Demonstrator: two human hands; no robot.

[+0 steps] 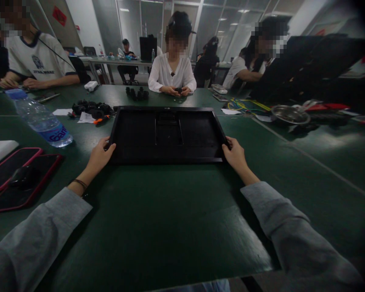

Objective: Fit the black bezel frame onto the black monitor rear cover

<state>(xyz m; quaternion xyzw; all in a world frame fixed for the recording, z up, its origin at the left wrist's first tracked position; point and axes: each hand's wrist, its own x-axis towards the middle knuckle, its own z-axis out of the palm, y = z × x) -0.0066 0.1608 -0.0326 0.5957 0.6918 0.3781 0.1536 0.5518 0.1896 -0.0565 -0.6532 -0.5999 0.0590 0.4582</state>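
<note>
A wide black monitor shell (134, 136) lies on the green table in front of me, its hollow side with a raised rim facing up. A small light logo shows on its far edge, and a rectangular recess sits in its middle. My left hand (102, 153) grips the near part of its left side, thumb on top. On the opposite side, my right hand (235, 152) holds the right edge the same way, near the front corner. The fingertips under both edges are partly hidden.
Left of me stand a water bottle (44, 119) and two red-edged phones (33, 182), with a dark object on one. Black parts (93, 108) lie beyond the shell's left corner. At right are a metal bowl (290, 114) and cables (246, 105). Several people sit around.
</note>
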